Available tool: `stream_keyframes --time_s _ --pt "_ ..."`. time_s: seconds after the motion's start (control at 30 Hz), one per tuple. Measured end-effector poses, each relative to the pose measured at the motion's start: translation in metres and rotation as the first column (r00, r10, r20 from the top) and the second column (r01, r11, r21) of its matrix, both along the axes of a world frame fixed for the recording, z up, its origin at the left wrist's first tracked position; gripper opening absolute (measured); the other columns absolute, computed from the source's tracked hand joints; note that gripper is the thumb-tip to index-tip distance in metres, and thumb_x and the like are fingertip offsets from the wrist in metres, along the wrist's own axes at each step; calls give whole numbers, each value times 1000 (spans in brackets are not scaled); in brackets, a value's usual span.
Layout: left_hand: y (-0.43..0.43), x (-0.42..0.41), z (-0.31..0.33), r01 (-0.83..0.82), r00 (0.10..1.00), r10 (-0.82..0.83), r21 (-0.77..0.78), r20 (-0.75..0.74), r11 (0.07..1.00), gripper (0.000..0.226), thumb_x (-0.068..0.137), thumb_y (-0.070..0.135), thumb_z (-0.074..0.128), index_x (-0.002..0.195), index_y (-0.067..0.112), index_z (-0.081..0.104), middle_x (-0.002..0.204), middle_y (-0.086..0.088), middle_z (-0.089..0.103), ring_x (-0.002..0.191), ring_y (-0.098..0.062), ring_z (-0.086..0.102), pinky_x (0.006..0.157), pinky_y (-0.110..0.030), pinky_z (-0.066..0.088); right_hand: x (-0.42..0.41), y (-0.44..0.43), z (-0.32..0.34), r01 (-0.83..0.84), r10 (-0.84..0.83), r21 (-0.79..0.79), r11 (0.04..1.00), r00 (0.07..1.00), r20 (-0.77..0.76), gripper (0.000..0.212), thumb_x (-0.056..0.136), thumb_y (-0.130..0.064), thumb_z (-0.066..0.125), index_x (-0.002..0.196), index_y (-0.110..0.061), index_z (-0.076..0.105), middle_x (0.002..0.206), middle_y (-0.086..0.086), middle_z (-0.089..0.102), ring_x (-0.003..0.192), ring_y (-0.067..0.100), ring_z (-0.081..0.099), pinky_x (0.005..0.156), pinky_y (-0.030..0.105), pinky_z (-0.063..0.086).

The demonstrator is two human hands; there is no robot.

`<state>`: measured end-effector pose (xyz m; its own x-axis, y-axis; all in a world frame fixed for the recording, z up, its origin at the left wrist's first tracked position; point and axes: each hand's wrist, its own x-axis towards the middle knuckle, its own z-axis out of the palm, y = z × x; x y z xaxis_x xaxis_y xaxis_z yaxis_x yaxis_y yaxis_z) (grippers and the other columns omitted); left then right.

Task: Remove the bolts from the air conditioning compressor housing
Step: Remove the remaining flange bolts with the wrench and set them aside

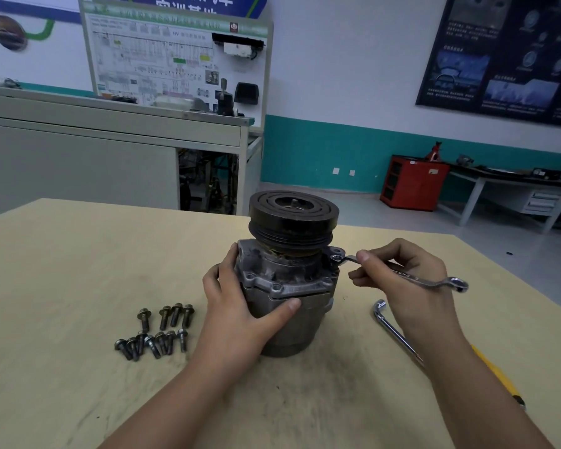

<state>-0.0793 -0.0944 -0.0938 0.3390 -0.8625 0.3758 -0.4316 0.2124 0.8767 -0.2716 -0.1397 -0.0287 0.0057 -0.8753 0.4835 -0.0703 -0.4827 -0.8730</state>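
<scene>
A pile of loose bolts [165, 317] lies on the left of the wooden table [62, 286], 4 of them in a back row, the rest heaped just in front. Beside them, the person's left hand [240, 306] wraps the grey compressor [289, 280], which stands upright at the table's middle with its black pulley [293, 218] on top; the thumb presses across the front, and the fingers curl round the far left side. On the right flange, the ring end of a slim wrench [412, 278] sits over what appears to be 1 remaining bolt [336, 258]. The right hand [412, 293] pinches the shaft between thumb and curled fingers, close to that ring. An L-shaped wrench [395, 335] and a yellow-handled tool [496, 374] lie under the right forearm.

The risks look plain. The grip so near the ring gives little leverage, so a stiff bolt may make the ring ride up and round the head. A hard pull could also twist or tip the top-heavy compressor if the left hand slackens. A freed bolt may drop and roll off.
</scene>
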Motion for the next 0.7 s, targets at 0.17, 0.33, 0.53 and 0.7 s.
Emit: stream_keyframes --time_s 0.17,0.33,0.53,0.7 --pt "0 0 2 1 1000 -1 -3 9 1000 123 43 78 57 148 40 4 127 25 13 102 20 23 98 -15 25 -10 -15 8 -195 151 189 963 963 224 19 83 5 62 99 -3 60 71 12 70 60 20 68 56 21 54" --pt "0 0 1 2 1000 -2 0 5 1000 123 43 79 56 147 41 3 127 26 13 102 20 23 98 -16 25 -6 -34 8 -267 144 268 926 904 403 40 82 -4 64 120 0 54 66 9 70 51 12 63 50 17 50" --pt "0 0 1 11 1000 -11 -5 6 1000 120 44 78 56 145 44 3 123 28 13 96 41 18 92 -6 22 19 -51 1 -123 -42 277 953 852 522 48 87 -10 65 128 -4 41 56 5 64 38 6 50 39 16 41" --pt "0 0 1 11 1000 -11 -7 8 1000 116 44 78 56 142 48 2 123 30 13 98 42 13 83 5 19 33 -61 3 -45 -79 293 955 914 398 13 92 -19 60 90 -12 49 59 3 58 35 4 43 36 15 35"
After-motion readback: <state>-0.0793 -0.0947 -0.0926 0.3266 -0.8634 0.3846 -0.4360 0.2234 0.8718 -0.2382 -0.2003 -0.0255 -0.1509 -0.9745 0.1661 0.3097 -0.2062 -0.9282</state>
